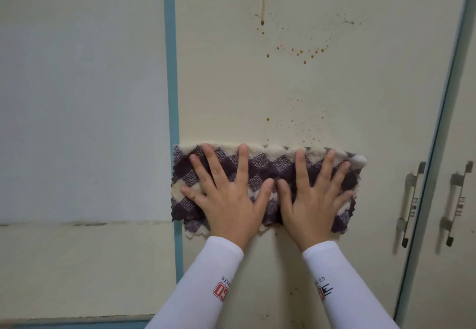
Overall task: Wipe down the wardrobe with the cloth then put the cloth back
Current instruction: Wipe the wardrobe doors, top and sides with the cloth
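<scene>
Purple and cream checked fluffy cloth [260,174]: spread flat on the cream wardrobe door [226,71], near its left edge, under both hands.
Left hand [226,200]: fingers straight and spread wide, pressing the cloth's left half.
Right hand [316,200]: fingers straight and spread too, pressing the right half; thumbs nearly touch.
Brown drip spots [306,55]: on the door above the cloth, one long runny line up top.
Blue strip [173,96]: runs up the door's left edge, beside the cloth.
Two grey metal handles [413,200]: far right, well apart from the cloth.
</scene>
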Action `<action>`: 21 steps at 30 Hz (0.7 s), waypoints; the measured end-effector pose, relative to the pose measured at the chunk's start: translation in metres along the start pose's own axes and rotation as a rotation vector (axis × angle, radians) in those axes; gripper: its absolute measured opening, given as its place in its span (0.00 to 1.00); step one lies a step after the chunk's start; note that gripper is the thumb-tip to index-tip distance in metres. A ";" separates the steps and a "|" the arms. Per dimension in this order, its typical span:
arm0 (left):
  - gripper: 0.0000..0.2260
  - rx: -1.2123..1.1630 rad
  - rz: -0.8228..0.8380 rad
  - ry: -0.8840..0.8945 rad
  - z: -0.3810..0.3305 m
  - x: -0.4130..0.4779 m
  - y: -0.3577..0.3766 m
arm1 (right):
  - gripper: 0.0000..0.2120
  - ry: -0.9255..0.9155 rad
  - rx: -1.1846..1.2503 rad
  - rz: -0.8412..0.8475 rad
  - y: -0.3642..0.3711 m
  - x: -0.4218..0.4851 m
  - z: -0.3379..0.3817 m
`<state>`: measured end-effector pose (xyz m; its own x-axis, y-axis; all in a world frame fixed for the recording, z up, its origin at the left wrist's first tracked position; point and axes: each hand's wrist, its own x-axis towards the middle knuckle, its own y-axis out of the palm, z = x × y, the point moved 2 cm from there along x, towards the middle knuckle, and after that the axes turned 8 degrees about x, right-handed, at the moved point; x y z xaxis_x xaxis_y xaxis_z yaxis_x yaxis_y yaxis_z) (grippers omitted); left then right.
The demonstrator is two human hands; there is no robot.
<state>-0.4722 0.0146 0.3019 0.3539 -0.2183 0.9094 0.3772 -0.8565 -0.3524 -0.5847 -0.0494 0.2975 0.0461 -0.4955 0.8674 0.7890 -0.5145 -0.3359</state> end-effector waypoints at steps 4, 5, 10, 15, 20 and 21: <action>0.31 0.042 -0.056 0.006 -0.001 0.011 0.005 | 0.28 0.034 0.003 -0.013 0.007 0.015 0.011; 0.31 0.057 -0.077 0.014 -0.001 0.016 0.006 | 0.28 0.028 -0.006 -0.022 0.007 0.022 0.014; 0.30 0.072 -0.172 0.033 -0.009 0.050 0.000 | 0.27 -0.075 -0.063 -0.118 0.003 0.060 0.023; 0.28 0.066 -0.217 0.035 -0.021 0.093 -0.012 | 0.26 -0.175 -0.059 -0.230 -0.011 0.107 0.037; 0.25 0.039 -0.323 0.094 -0.036 0.149 -0.031 | 0.26 -0.253 -0.044 -0.314 -0.024 0.160 0.065; 0.24 0.038 -0.345 0.113 -0.041 0.165 -0.035 | 0.26 -0.272 -0.047 -0.319 -0.029 0.175 0.072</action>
<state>-0.4621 -0.0101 0.4732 0.1041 0.0283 0.9942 0.4899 -0.8714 -0.0265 -0.5552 -0.0704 0.4858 -0.0311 -0.1065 0.9938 0.7612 -0.6469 -0.0455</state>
